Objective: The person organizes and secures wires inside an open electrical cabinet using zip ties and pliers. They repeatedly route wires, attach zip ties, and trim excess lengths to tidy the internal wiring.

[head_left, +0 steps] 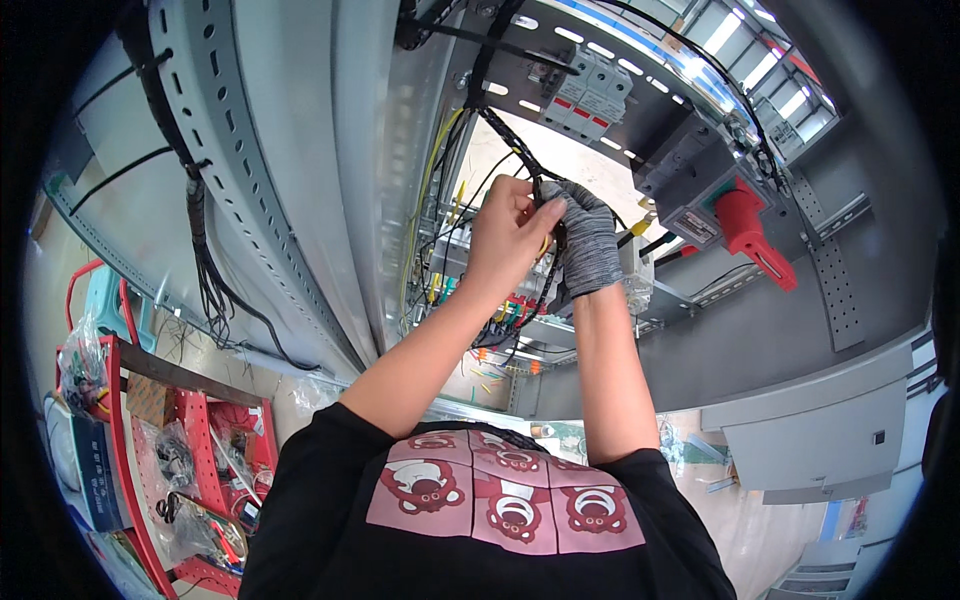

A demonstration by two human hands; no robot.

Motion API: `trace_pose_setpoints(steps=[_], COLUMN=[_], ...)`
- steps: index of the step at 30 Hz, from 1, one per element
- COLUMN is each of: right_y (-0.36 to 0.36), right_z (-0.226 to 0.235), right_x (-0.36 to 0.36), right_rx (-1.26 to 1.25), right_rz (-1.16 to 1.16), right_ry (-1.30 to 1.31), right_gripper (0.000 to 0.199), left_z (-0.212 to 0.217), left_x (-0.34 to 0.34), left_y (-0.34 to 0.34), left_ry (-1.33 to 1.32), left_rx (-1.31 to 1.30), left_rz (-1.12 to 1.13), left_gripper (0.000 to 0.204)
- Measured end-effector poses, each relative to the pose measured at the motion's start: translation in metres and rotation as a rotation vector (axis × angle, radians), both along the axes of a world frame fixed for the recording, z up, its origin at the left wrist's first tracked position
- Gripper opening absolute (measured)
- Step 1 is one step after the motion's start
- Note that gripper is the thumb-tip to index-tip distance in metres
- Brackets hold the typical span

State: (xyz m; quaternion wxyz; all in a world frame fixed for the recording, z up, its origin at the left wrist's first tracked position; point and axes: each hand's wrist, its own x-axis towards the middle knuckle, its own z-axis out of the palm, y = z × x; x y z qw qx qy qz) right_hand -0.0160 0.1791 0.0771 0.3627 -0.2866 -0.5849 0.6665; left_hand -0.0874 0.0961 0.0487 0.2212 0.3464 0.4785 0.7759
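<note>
Inside an open metal electrical cabinet, my hands meet at a black wire bundle (pixel 512 137) that runs down from the upper frame. My left hand (pixel 508 232) is bare, its thumb and fingers pinched together on the bundle. Close against it, my right hand (pixel 588 240) wears a grey knitted glove and is curled round the same bundle from the right. The gloved fingertips are partly hidden. Thinner black wires hang below my hands, and a yellow-green wire (pixel 437 165) runs down at the left.
Above my hands sits a block of grey fuse holders (pixel 588 95) with red marks. A switch with a red handle (pixel 752 235) juts out at the right. Lower down are coloured terminal blocks (pixel 515 308). A red cart (pixel 125 420) with tools and bags stands at the lower left.
</note>
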Motion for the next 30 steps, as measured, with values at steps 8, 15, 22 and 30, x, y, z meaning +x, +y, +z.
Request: trace_pose_setpoints(steps=[8,15,22,30], right_y=[0.008,-0.010,-0.013,-0.006], right_z=[-0.015,-0.012,-0.006,-0.002], right_x=[-0.003,0.006,0.013,0.007], right_rx=[0.037,0.805,0.692,0.650], right_rz=[0.007,-0.186,-0.168,-0.188], right_ry=[0.079,-0.210,-0.067,-0.054], right_gripper=[0.010,0.007,0.005,0.006], left_z=[-0.002,0.000,-0.015,0.003], left_x=[-0.011,-0.022,-0.024,-0.018], left_y=[-0.001,-0.007,0.004,-0.005], left_ry=[-0.100,-0.198,0.302,0.228], left_rx=[-0.013,-0.058,-0.010,-0.114], left_rz=[-0.025,-0.132,0.178,0.083], left_gripper=[0.017,0.019,0.025,0.011])
